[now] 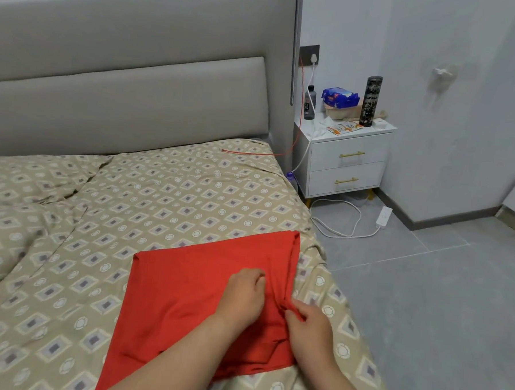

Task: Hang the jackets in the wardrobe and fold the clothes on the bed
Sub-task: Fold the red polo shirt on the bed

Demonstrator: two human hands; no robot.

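1. The red, partly folded cloth garment (191, 295) lies flat on the beige diamond-patterned bedspread (166, 196), in the lower centre of the frame near the bed's right edge.
2. The left hand (240, 295) rests on the garment's right portion. Its fingers are curled down beside a raised crease; it cannot be told whether they grip the fabric.
3. The right hand (311, 332) sits at the garment's right edge, lower right of centre. Thumb and fingers pinch a small bunch of the red fabric.
4. Both forearms enter from the bottom edge of the frame and cross over the lower part of the garment.
5. The grey upholstered headboard (130, 92) fills the upper left.
6. A thin red cable (252, 153) lies on the bedspread near the headboard, upper centre.
7. The white two-drawer bedside cabinet with gold handles (347, 166) stands right of the bed. On it are a tall dark cylindrical flask (371, 101), a blue packet (340, 97) and a small dark bottle (309, 102).
8. A white power strip (384, 217) lies on the grey tiled floor (438, 308).
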